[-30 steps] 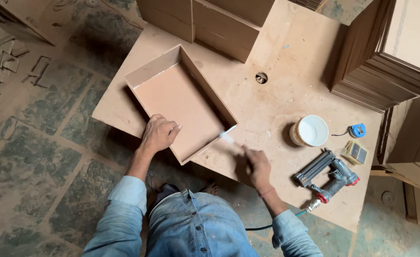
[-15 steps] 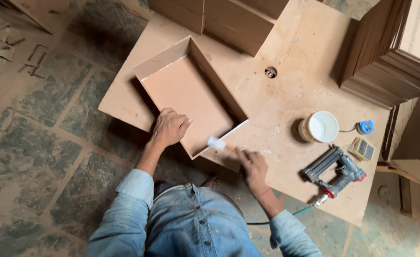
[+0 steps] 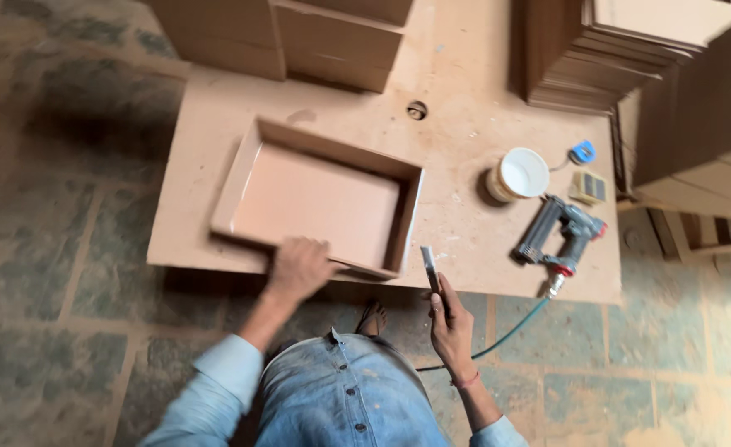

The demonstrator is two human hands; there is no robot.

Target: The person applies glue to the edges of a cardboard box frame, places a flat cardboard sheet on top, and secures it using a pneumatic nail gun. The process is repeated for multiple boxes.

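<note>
Brown fibreboard makes up the shallow open box [image 3: 316, 203] that we see lying on the counter [image 3: 481, 108], near its front edge and towards its left half, its open side facing up. The left hand [image 3: 299, 266] rests on the box's near wall, fingers curled over the rim and gripping it. The right hand [image 3: 452, 324] is held just off the counter's front edge, to the right of the box and apart from it; its fingers are closed round a narrow flat tool [image 3: 430, 269], which points up and away towards the box's near right corner. We cannot tell what kind of tool it is.

Farther right on the counter stands a small white round tub [image 3: 521, 174], and just beside it lies a grey pneumatic nail gun [image 3: 560, 236] with red fittings, its green hose [image 3: 506, 335] dropping off the counter's edge to the floor [image 3: 67, 331]. Beyond the tub we see a small blue object [image 3: 582, 151] and a small yellowish block [image 3: 589, 188]. A round hole [image 3: 417, 109] shows in the counter behind the box. Stacks of brown boards [image 3: 597, 66] stand at the back right, and more board boxes [image 3: 299, 37] at the back left. The floor is of greenish stone slabs.
</note>
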